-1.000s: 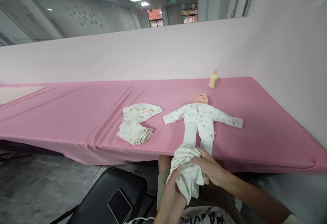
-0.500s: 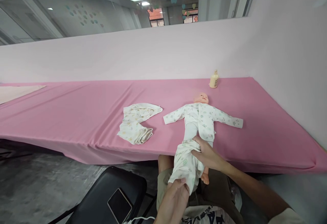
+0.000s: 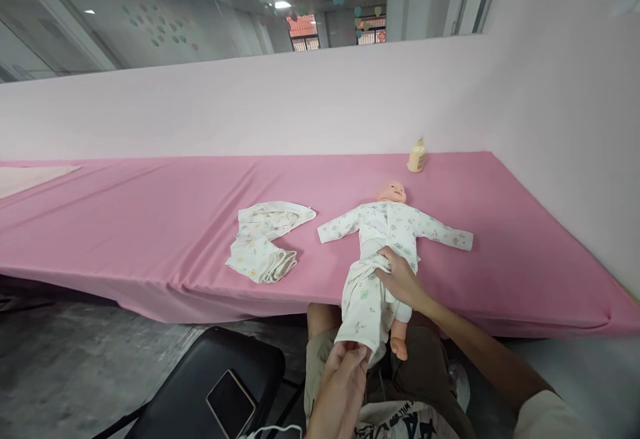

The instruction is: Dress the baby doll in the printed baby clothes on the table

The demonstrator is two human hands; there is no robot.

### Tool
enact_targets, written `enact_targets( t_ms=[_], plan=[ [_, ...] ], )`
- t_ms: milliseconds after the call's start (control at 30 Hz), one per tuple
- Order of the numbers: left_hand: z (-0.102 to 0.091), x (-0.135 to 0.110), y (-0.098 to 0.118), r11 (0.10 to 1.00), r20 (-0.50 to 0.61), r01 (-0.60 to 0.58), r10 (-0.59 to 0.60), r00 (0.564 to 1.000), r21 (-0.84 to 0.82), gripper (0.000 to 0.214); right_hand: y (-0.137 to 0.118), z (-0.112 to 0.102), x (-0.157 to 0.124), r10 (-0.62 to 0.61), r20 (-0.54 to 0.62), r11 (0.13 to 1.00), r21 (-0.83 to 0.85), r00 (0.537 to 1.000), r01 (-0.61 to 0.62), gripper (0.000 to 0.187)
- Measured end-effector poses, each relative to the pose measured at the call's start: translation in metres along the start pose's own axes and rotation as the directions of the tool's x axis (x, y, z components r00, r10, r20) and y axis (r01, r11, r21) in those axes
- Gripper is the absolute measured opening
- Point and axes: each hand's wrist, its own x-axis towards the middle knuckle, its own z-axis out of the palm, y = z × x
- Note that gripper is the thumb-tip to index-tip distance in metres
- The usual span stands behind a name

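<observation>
A baby doll [image 3: 393, 191] lies on its back at the table's front edge, its legs reaching over my lap. It wears a white printed long-sleeved top [image 3: 387, 219]. White printed baby trousers [image 3: 363, 299] are partly on its legs. My right hand [image 3: 401, 277] grips their waistband at the doll's middle. Down at the trouser leg's cuff, my left hand [image 3: 345, 375] is closed; whether it holds the cloth or the foot inside is hidden. The doll's other foot [image 3: 399, 347] shows bare below the other trouser leg.
A pink cloth covers the long table [image 3: 150, 219]. Left of the doll lies a folded printed baby garment [image 3: 265, 239]. A pump bottle [image 3: 417, 156] stands near the wall. On a black chair [image 3: 240, 352] at my left rests a phone [image 3: 231, 403] with a white cable.
My right hand has moved the waistband slightly up the doll's body. The trouser leg is straighter, and more of the bare foot and lower leg shows.
</observation>
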Motion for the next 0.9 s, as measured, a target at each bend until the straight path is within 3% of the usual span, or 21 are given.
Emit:
enact_targets(
  t_ms=[200, 400, 500, 600, 700, 767, 800, 900],
  plan=[
    [-0.022, 0.01, -0.009, 1.0, 0.047, -0.024, 0.024, 0.999, -0.002, 0.051, 0.01, -0.003, 0.023, 0.007, -0.148, 0.999, 0.032, 0.989, -0.002, 0.013],
    [0.002, 0.003, 0.0, 0.986, 0.17, -0.021, -0.008, 0.985, 0.168, 0.064, 0.01, -0.002, 0.023, 0.026, 0.031, 0.999, -0.037, 0.999, -0.025, 0.017],
    [0.014, 0.004, 0.002, 0.948, 0.147, -0.061, 0.015, 0.989, 0.313, 0.066, 0.012, -0.006, 0.013, 0.034, 0.052, 0.997, -0.072, 0.998, -0.03, 0.033],
    [0.008, 0.013, -0.001, 0.892, 0.079, -0.102, 0.075, 0.994, 0.44, 0.061, 0.018, -0.016, -0.004, 0.036, 0.099, 0.996, -0.089, 0.994, -0.027, 0.056],
    [-0.013, 0.022, -0.005, 0.817, 0.041, -0.14, 0.141, 0.989, 0.56, 0.065, 0.025, -0.026, -0.024, 0.026, 0.139, 0.983, -0.182, 0.99, 0.0, 0.059],
    [-0.026, 0.024, -0.003, 0.695, 0.037, -0.175, 0.209, 0.977, 0.698, 0.064, 0.029, -0.029, -0.036, -0.022, 0.113, 0.952, -0.302, 0.993, 0.056, 0.053],
    [-0.031, 0.024, 0.0, 0.588, 0.061, -0.2, 0.248, 0.967, 0.784, 0.058, 0.032, -0.029, -0.04, -0.058, 0.1, 0.929, -0.359, 0.993, 0.091, 0.049],
    [-0.028, 0.023, 0.02, 0.157, 0.243, -0.312, 0.347, 0.906, 0.937, 0.035, 0.037, -0.025, -0.048, -0.159, 0.105, 0.862, -0.47, 0.982, 0.19, 0.04]
  ],
)
